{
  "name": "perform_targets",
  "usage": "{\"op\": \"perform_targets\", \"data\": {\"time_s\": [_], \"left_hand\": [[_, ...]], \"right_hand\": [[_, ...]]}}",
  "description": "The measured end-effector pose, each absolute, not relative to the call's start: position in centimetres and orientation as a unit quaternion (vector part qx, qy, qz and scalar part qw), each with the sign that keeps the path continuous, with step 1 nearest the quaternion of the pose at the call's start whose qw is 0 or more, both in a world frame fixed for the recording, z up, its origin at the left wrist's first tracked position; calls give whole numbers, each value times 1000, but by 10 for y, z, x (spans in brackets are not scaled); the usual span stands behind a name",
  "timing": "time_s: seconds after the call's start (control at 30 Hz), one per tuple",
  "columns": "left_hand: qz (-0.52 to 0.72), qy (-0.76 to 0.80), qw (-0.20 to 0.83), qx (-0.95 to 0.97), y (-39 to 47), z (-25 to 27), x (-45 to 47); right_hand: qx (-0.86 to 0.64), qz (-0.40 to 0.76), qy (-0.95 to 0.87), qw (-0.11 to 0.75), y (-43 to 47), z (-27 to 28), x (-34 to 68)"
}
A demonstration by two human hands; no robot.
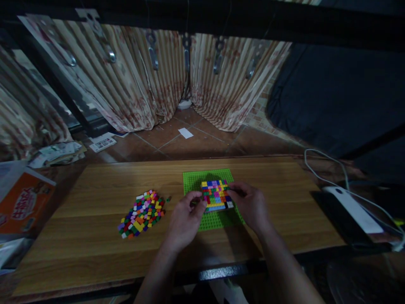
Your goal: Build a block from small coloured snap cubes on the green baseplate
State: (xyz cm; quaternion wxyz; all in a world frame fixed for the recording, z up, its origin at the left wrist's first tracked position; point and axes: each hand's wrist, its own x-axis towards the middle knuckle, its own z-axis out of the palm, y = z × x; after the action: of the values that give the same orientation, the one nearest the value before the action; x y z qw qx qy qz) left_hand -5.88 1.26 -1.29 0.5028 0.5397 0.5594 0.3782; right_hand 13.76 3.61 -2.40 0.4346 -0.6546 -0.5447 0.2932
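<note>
A multicoloured block of toy bricks (217,194) sits over a green studded baseplate (213,221), in the middle of the table. My left hand (186,219) grips its left edge, thumb and fingers bent in against the side. At the opposite edge, my right hand (251,207) pinches the block between thumb and fingers. Whether the block is pressed onto the plate or held just above it, I cannot tell. Left of my left hand lies a pile of loose coloured bricks (142,214), with a single dark green brick (168,199) apart from it.
The wooden table (104,253) spans the view. A white device with a cable (352,209) rests at the right end on a dark flat item. An orange printed box (25,202) stands beyond the left end. Metal hooks (186,52) hang from a dark bar ahead, before striped curtains.
</note>
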Motion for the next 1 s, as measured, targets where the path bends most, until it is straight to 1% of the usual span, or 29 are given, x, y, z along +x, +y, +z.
{"op": "perform_targets", "data": {"time_s": [0.13, 0.5, 0.77, 1.0], "left_hand": [[374, 568, 491, 545, 12, -12, -59], [372, 562, 506, 539, 15, -15, -57], [374, 571, 493, 540, 13, -17, -56], [385, 572, 487, 537, 14, -23, -52]], "right_hand": [[-655, 293, -534, 447, 37, -23, 138], [-644, 328, -502, 475, 38, -25, 140], [-626, 394, -402, 539, 47, -26, 136], [-607, 464, -344, 546, 50, -23, 136]]}}
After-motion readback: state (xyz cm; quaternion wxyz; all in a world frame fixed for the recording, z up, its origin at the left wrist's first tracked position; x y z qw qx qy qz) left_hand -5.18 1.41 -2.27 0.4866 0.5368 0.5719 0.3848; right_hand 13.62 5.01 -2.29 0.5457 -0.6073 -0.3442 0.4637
